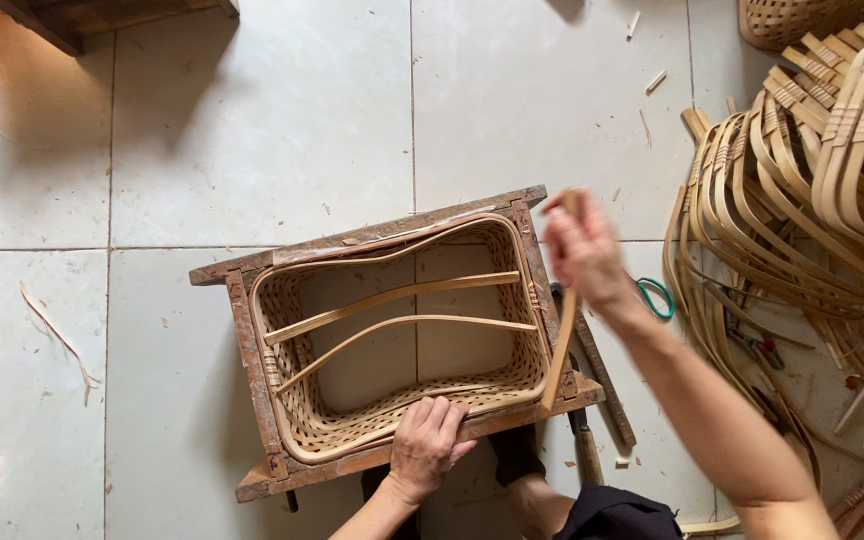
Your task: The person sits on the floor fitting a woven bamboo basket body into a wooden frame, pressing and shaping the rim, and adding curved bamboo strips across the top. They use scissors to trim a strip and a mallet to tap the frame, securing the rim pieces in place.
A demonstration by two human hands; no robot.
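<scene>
A woven bamboo basket (292, 300) sits inside a rough wooden frame (242, 330) on the tiled floor. Two bent bamboo strips (392, 297) span its open inside. My left hand (427, 445) presses on the near rim of the basket and frame. My right hand (582, 250) is raised above the frame's right side, blurred, gripping a flat bamboo stick (560, 350) that hangs down to the frame's near right corner.
A large pile of bent bamboo hoops (802, 170) lies at the right, with a woven basket (802, 18) behind it. Tools with dark handles (602, 375) and a green ring (657, 297) lie by the frame. Bamboo slivers (57, 335) litter the tiles.
</scene>
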